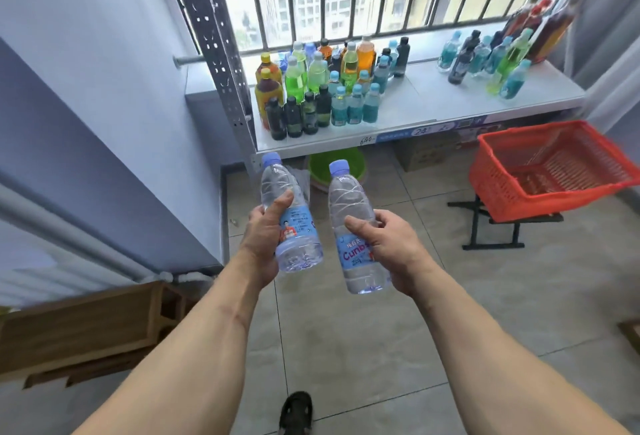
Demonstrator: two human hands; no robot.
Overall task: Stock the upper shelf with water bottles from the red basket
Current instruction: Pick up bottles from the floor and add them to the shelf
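My left hand (265,233) grips a clear water bottle (287,192) with a blue cap and blue label, held upright over the floor. My right hand (391,244) grips a second water bottle (349,206) of the same kind beside it. Both bottles are in front of and below the white shelf (433,105). The red basket (550,171) stands on a black stand at the right; no bottles show inside it.
Many coloured drink bottles (322,88) crowd the shelf's left half and another group (491,57) stands at its far right. A grey perforated upright (221,64) frames the shelf's left side. A green basin (337,166) and a cardboard box (427,154) sit under the shelf. A wooden frame (83,327) lies at lower left.
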